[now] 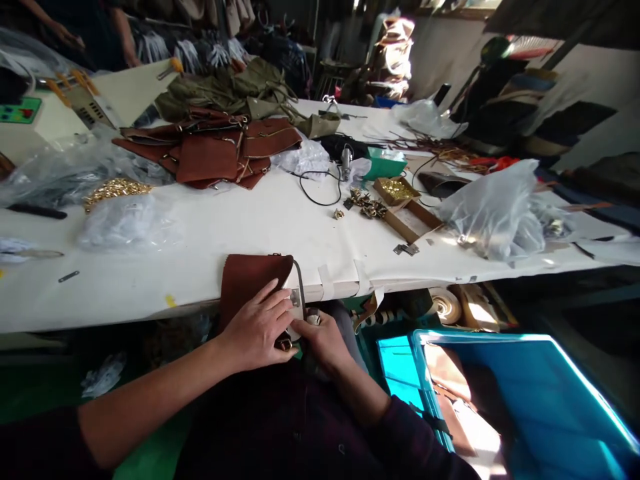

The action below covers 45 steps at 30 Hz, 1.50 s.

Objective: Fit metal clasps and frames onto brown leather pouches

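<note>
A brown leather pouch (249, 279) lies over the near edge of the white table (260, 220). My left hand (257, 328) rests on its lower part, fingers curled and pressing it down beside a small metal fitting (295, 298). My right hand (325, 339) is just right of it below the table edge, fingers pinched on the pouch's edge near a dark strap (301, 283). A small brown ring or clasp (285, 343) shows between both hands.
A pile of brown leather pieces (210, 150) and olive bags (235, 90) sits far on the table. Gold hardware (114, 189), a box of fittings (400, 193) and plastic bags (493, 210) lie around. A blue crate (525, 393) stands at my right. Another person (75, 30) stands far left.
</note>
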Available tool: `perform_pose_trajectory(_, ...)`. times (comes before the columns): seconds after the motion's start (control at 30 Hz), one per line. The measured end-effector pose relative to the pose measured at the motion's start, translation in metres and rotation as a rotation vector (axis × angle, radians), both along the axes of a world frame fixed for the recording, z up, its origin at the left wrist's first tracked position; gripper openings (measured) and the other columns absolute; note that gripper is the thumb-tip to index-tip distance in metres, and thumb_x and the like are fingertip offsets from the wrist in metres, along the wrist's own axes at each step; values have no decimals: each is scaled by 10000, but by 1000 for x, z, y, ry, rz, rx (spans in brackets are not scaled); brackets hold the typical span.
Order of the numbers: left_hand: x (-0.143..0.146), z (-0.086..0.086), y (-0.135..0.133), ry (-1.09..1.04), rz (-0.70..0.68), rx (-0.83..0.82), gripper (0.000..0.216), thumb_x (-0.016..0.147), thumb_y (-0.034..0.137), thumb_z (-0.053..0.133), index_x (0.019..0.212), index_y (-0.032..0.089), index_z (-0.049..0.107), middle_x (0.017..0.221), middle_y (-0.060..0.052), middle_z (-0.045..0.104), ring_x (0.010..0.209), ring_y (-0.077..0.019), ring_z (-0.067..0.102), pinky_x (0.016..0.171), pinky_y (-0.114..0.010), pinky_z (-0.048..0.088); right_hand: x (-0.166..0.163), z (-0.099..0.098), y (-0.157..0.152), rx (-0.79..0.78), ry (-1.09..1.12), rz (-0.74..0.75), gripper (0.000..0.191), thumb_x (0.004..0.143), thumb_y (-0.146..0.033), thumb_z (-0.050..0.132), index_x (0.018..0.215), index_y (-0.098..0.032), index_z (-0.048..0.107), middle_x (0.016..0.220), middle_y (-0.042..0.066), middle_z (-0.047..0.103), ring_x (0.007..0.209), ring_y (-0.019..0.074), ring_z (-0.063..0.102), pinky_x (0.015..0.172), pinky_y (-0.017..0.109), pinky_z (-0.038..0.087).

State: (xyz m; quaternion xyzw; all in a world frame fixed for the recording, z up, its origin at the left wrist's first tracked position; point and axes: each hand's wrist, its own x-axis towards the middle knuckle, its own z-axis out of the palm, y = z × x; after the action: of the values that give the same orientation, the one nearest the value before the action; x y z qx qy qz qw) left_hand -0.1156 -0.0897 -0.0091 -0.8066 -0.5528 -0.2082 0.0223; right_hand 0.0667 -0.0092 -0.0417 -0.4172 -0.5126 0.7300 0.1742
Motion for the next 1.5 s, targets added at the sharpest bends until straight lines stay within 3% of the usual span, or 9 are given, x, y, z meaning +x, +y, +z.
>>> perform_pose_trajectory(0.13,0,51,-15,33,-42,101,466,892,617,735,1077,191,779,1167,-121,795,1234,-347,695,1348,-653,245,11,57,36,318,16,247,182,803,-341,741,818,-177,663,697,-47,558,636,117,468,597,250,374)
perform_pose_trajectory(0.27,-4,105,-16,90,-26,190,268,942,418,736,1091,204,799,1319,-121,764,1166,-312,694,1183,-546,490,17,138,94,600,-100,700,194,785,-246,706,952,-160,752,776,-37,667,682,126,548,630,244,409)
perform_pose_trajectory(0.33,-5,115,-10,11,80,175,228,962,415,716,972,210,814,1462,-129,697,1238,-335,657,1105,-518,531,6,171,114,707,-205,928,197,763,-231,707,937,-155,762,755,-43,676,673,124,555,628,240,406)
perform_pose_trajectory(0.43,-4,100,0,-309,284,-60,287,984,430,681,822,217,783,1415,-94,728,1215,-307,684,1067,-460,536,-23,192,129,789,-368,1233,169,713,-214,722,866,-150,748,674,-62,632,641,115,526,608,239,381)
perform_pose_trajectory(0.57,12,45,-2,-758,410,-460,215,873,429,777,923,220,790,975,-24,808,886,-240,738,809,-328,553,-66,172,134,764,-533,1488,152,702,-217,718,840,-153,722,655,-61,613,617,121,515,584,252,373)
perform_pose_trajectory(0.7,36,-6,-14,-1063,465,-495,461,791,561,854,1135,253,846,1207,-52,806,1105,-310,735,993,-359,535,-103,133,136,787,-621,1570,176,711,-238,753,858,-147,719,701,-36,641,649,138,543,610,264,406)
perform_pose_trajectory(0.87,43,-41,-11,-1552,542,-547,699,956,779,519,1098,186,861,1062,-100,844,1143,-340,744,1067,-438,535,-137,114,136,844,-716,1580,334,699,-381,862,888,-127,757,778,21,704,715,176,581,638,286,436)
perform_pose_trajectory(1.2,46,-46,9,-1647,690,-544,493,791,573,804,1054,161,869,1099,-86,846,1129,-344,743,1001,-396,533,-158,83,153,876,-690,1556,364,715,-410,853,978,-167,784,852,30,772,766,195,652,647,270,434)
perform_pose_trajectory(1.5,48,-40,25,-1812,847,-542,448,658,351,961,1057,177,859,940,-55,842,934,-264,781,886,-346,582,-160,85,164,973,-636,1434,221,717,-289,823,909,-199,761,796,5,736,701,171,612,626,281,384)
